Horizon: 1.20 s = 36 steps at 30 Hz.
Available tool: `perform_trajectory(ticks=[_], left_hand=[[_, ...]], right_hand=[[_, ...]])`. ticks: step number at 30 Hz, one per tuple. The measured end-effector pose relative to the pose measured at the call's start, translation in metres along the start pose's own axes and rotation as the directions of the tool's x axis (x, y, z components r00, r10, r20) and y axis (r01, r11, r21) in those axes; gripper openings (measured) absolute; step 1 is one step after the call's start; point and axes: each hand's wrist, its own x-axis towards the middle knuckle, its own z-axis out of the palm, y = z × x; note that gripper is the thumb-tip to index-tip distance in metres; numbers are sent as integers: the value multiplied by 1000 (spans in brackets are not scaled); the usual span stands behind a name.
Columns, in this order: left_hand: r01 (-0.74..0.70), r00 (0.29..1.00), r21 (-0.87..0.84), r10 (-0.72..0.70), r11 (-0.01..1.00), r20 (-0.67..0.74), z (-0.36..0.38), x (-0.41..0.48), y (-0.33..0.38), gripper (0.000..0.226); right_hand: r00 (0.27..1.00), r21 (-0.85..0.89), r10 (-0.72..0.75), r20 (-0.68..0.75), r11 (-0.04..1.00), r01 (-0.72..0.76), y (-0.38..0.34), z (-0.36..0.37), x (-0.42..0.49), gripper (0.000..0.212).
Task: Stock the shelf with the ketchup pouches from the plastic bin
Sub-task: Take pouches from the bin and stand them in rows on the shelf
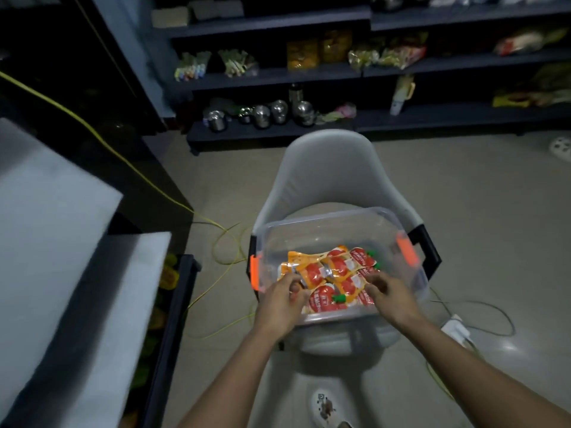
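Observation:
A clear plastic bin point(411, 230) with orange latches sits on the seat of a grey chair point(327, 168). Inside lie several orange and red ketchup pouches point(338, 270) with green caps. My left hand point(279, 299) reaches over the bin's near left corner, fingers curled down onto the pouches there. My right hand point(391, 293) is at the near right side, fingers curled over a pouch. Whether either hand grips a pouch is unclear. Dark shelves point(278, 75) stand beyond the chair.
The far shelves hold packets, yellow bags and steel pots point(262, 114). A white counter point(55, 242) and a dark rack with goods stand on the left. A yellow cable point(216, 223) and a white power adapter point(455, 329) lie on the floor. My shoe point(323, 407) shows below.

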Motion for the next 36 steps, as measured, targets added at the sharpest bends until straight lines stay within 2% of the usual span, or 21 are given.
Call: perform_trajectory(ticks=[2,7,9,11,13,15,18,20,21,23,24,27,29,31,33,36], left_hand=[[2,999,-13,-2,1000,48,17,40,-1,35],[-44,991,37,39,998,131,68,132,0,33],[-64,986,64,54,996,160,91,165,-1,40],[-108,978,159,77,981,192,114,195,0,46],[-155,969,265,95,952,226,134,218,-1,51],[-191,961,369,96,910,259,149,232,-2,56],[-241,956,542,101,805,275,162,244,-4,67],[-228,957,553,80,802,279,165,250,0,75],[-193,957,520,44,832,285,165,252,1,79],[-73,947,412,-66,908,314,163,256,3,80],[0,930,346,-127,938,344,162,258,2,79],[196,873,125,-231,973,429,152,257,-2,91],[303,860,-34,-258,952,441,147,255,-10,95],[348,855,-137,-254,927,453,136,243,-11,74],[353,872,-229,-231,907,431,122,228,-9,52],[332,907,-373,-185,867,377,98,201,-6,45]], right_hand=[[992,62,126,-1,990,-126,11,4,34,21],[908,226,418,39,881,-416,41,21,112,14],[852,324,518,79,794,-514,54,30,138,16],[776,446,616,139,661,-604,67,40,159,14],[713,513,679,173,556,-654,79,48,177,8],[673,567,723,153,494,-659,89,54,191,15],[638,624,752,166,420,-659,97,60,202,17],[634,648,750,189,390,-654,94,64,202,14],[631,659,752,193,377,-651,94,66,204,13],[636,692,737,231,335,-639,95,72,206,29],[641,706,722,260,311,-636,94,74,206,30],[670,718,678,302,301,-628,85,75,201,16],[703,742,646,298,306,-596,75,73,193,9],[763,793,591,262,319,-519,68,70,185,8],[821,819,537,192,374,-436,60,65,177,13],[888,822,447,105,464,-331,43,51,156,10]])
